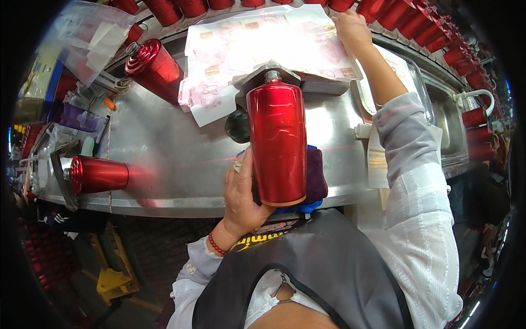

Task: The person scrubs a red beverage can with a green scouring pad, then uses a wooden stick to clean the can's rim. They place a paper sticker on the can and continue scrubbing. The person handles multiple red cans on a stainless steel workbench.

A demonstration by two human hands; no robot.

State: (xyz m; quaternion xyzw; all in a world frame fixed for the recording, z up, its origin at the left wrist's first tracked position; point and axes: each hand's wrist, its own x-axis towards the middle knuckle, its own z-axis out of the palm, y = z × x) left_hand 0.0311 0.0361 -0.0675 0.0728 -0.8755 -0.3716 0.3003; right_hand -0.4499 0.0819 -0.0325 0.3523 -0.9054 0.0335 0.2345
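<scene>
A glossy red bottle [277,144] with a clear threaded neck lies in front of me, neck pointing away and base towards me. My left hand [243,193], with a wrapped finger, holds it along its lower left side. Beyond the neck spreads a stack of white printed sheets [209,92] with pink and gold motifs; glare washes out its middle. At the stack's far right corner is my right hand [352,31], fingertips against the sheet; whether they pinch it is unclear. A dark red cloth [317,177] and a blue cloth [306,207] show beside and under the bottle.
Two more red bottles, one [158,70] far left and one [98,174] near left, are on the steel worktop [176,160]. Red bottles [394,16] line a conveyor around the far edge. A sink [446,115] is at right. A dark round object [237,125] sits left of the bottle.
</scene>
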